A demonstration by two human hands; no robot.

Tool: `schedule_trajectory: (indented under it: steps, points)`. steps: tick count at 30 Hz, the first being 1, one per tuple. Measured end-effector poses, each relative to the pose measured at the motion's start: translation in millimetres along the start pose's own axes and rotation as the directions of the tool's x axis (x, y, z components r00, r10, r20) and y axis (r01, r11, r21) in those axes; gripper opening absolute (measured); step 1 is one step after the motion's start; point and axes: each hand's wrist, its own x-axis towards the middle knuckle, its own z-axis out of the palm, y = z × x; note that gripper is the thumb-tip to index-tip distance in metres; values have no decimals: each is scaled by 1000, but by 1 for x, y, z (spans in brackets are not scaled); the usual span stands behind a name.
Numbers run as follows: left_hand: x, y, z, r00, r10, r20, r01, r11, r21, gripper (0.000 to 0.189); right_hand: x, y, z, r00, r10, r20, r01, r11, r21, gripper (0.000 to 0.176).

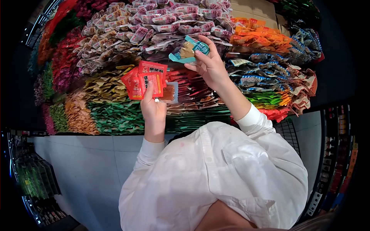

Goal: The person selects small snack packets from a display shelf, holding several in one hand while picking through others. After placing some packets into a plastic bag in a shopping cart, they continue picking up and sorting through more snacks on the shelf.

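Several red packets (142, 79) are fanned out in my left hand (154, 109), the thumb pressed over their front. A clear packet with brown contents (169, 92) sticks out to the right of them. Higher up and to the right, my right hand (210, 65) grips a teal and clear packet (188, 51) with pale yellow contents, its thumb on the teal end. Both hands are above the display of packaged snacks, and the two do not touch.
White and pink packets (169, 19) fill the back of the display. Orange packets (260, 34) lie at the back right, green ones (115, 117) along the front edge. A black wire basket (288, 134) is by my right side. Shelves (335, 154) stand at far right.
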Motion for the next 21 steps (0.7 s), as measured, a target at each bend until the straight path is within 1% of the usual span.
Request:
schedule_trajectory:
  steps: [2,3,4,6,7,8,10,11,14,15,16,18,19,20,21]
  points:
    - [-4,16,-1,997,74,-16,-74,997,26,31,-4,-6,9,1000,-8,5,8,999,-33,48]
    - [-5,24,1,995,91,-43,-90,996,8,30,-7,-8,14,1000,-10,-3,9,998,-60,47]
    - [-6,31,2,995,94,-39,-94,996,4,30,-9,-7,19,1000,-13,1,13,998,-64,47]
    - [-7,45,0,998,58,31,-57,998,-30,31,-10,-6,32,999,4,33,1,991,-136,46]
    - [-8,53,-5,996,44,76,-44,999,-3,32,-11,-3,42,1000,-2,30,7,987,-159,42]
    - [-9,61,-7,995,27,100,-26,1000,-13,32,-11,0,53,999,-5,41,11,987,-159,42]
    - [-12,86,-19,983,-1,184,-2,1000,18,33,-9,11,76,996,58,68,-40,971,-236,36]
    - [-13,99,-26,984,13,180,-16,1000,15,33,-6,19,89,992,55,118,-25,971,-238,32]
    - [-8,143,-67,979,51,200,-54,998,11,35,5,57,138,989,42,144,1,957,-288,33]
    - [-8,162,-77,984,21,176,-16,999,-29,36,10,72,155,977,73,201,-22,969,-245,35]
    - [-4,178,-93,983,42,180,-36,999,-38,36,15,89,174,972,62,227,3,962,-273,36]
    - [4,218,-131,948,-24,318,50,996,-73,35,27,124,213,949,73,307,33,945,-325,37]
    - [9,236,-145,969,-17,246,36,997,-72,36,31,141,235,938,87,336,36,939,-342,38]
    - [13,258,-157,968,-48,244,64,996,-55,33,37,154,259,924,95,372,51,930,-363,39]
    - [21,279,-173,971,-56,231,70,996,-52,33,44,175,283,911,76,404,66,943,-327,40]
